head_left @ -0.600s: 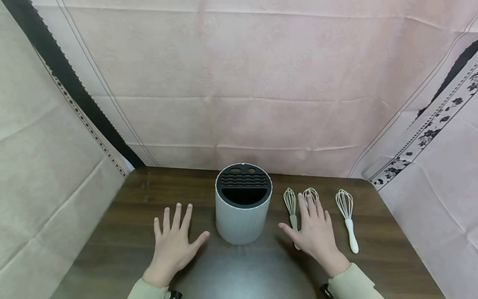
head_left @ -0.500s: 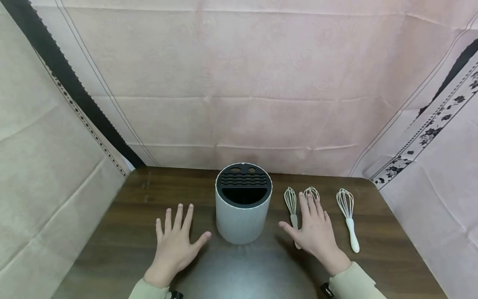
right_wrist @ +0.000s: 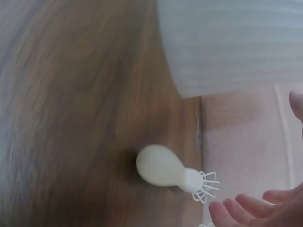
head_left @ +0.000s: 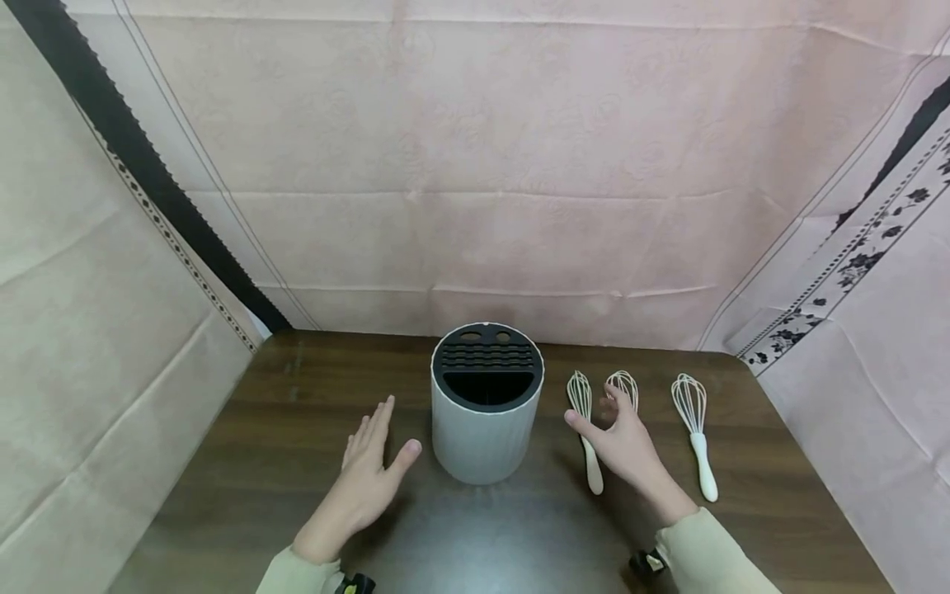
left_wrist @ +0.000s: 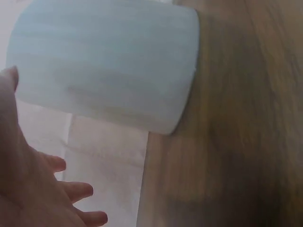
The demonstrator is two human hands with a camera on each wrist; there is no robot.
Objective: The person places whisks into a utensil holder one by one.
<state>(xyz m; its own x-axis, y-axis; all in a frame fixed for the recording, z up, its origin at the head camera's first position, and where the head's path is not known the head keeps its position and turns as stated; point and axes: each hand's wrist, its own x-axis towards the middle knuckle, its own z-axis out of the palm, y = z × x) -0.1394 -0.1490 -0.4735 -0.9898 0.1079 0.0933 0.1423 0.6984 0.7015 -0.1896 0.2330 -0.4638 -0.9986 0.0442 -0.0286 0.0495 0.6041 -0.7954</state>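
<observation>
A pale ribbed cylindrical holder [head_left: 482, 437] with a black slotted top stands mid-table; both wrist views show its wall [left_wrist: 104, 66] [right_wrist: 232, 42]. My left hand [head_left: 380, 452] is raised on its edge just left of the holder, fingers straight, holding nothing [left_wrist: 28, 179]. My right hand [head_left: 622, 439] hovers over the middle whisk [head_left: 622, 383], fingers relaxed and empty [right_wrist: 255, 213]. The left whisk [head_left: 591, 470] lies beside my thumb, its handle end showing in the right wrist view [right_wrist: 163, 165]. A third whisk [head_left: 698, 454] lies further right.
The dark wooden table [head_left: 297, 429] is enclosed by pinkish cloth at the back [head_left: 475, 206] and on both sides. Bare wood lies left of my left hand and in front of the holder.
Both hands have lifted off the table. The left has turned on edge and moved toward the holder. The right has risen and shifted slightly right, uncovering the left whisk's handle.
</observation>
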